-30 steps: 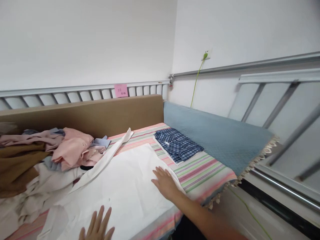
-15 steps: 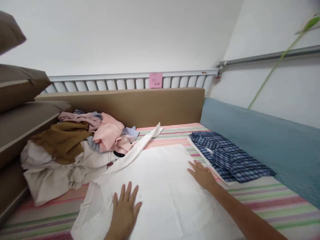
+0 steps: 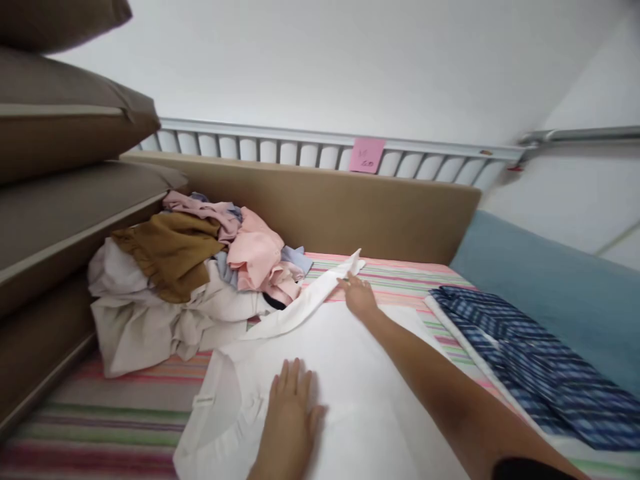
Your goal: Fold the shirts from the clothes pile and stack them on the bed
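Note:
A white shirt (image 3: 350,373) lies spread flat on the striped sheet (image 3: 100,413). My left hand (image 3: 290,413) rests flat on it near the collar, fingers stretched out. My right hand (image 3: 357,297) reaches far across the shirt to the end of its long sleeve (image 3: 305,303), which points toward the headboard. The fingers there are curled at the sleeve's cuff; whether they pinch it I cannot make out.
A heap of crumpled clothes (image 3: 190,280), white, brown and pink, sits at the left. A folded blue plaid shirt (image 3: 525,360) lies at the right beside a blue cushion (image 3: 540,293). Brown cushions (image 3: 60,173) are stacked at the far left; a tan headboard (image 3: 350,207) runs behind.
My right hand left the shirt's right edge and moved up to the sleeve's cuff. My left hand stays flat near the collar. The view has swung left.

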Demonstrator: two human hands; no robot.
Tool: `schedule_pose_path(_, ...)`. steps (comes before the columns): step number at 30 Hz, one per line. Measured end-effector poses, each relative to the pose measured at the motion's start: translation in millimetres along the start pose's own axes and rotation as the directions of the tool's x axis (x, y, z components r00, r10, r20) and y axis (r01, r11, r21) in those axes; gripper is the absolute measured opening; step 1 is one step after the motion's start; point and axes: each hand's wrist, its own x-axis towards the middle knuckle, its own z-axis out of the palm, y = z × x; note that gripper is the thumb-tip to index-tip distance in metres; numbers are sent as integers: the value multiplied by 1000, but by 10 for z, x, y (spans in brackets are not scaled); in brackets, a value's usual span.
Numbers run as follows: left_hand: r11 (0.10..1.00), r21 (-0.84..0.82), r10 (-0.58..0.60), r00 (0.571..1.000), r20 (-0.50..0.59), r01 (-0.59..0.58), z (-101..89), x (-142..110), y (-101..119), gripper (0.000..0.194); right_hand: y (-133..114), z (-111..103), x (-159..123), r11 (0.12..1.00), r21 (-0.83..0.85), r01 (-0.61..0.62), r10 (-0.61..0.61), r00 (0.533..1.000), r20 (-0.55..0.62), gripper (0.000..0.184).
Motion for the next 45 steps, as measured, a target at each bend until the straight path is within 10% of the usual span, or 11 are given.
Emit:
schedule_pose_path(8, 951, -308, 45, 998, 47, -29, -98, -77, 46, 51, 73, 193, 614, 995, -99, -21, 20, 1000, -15, 37)
schedule_pose_path(13, 809, -573, -39, 984, 174, 134, -243, -65, 119, 53, 160, -135, 633, 983, -124, 135, -150, 981, -124, 32)
schedule_pose_path(17, 440, -867, -120, 972, 202, 234, -281, -83, 205, 55, 58, -897, 240, 910, -188, 369, -396, 909, -133, 32)
schedule_pose_path(22, -223, -899, -19, 921, 390, 376, -334, -66, 391, 67, -604, -1744, -942, 950, 16, 311, -310, 937, 161, 26)
schedule_pose_path(26, -542, -740, 52, 894, 444, 399, -401, -67, 567, 56, -919, -1749, -1569, 809, 574, 126, -453, 757, 471, 22)
schedule_pose_path(29, -548, -767, -49, 903, 427, 333, -407, -75, 626, 40, -619, -1457, -1536, 667, 733, -135, -417, 748, 517, 27)
schedule_pose_path(33, -416, -854, -136, 907, 398, 312, -342, -49, 586, 52, 279, -977, -1250, 916, 382, -125, 7, 956, 294, 33)
schedule_pose_path(38, -288, -907, -271, 882, 386, 308, -272, 64, 492, 62, 1059, -499, -1075, 964, 110, -243, 207, 941, 267, 60)
schedule_pose_path(45, -276, -910, -287, 877, 386, 310, -469, 130, 500, 71, 1177, 45, -821, 977, 2, -215, 208, 945, 253, 60)
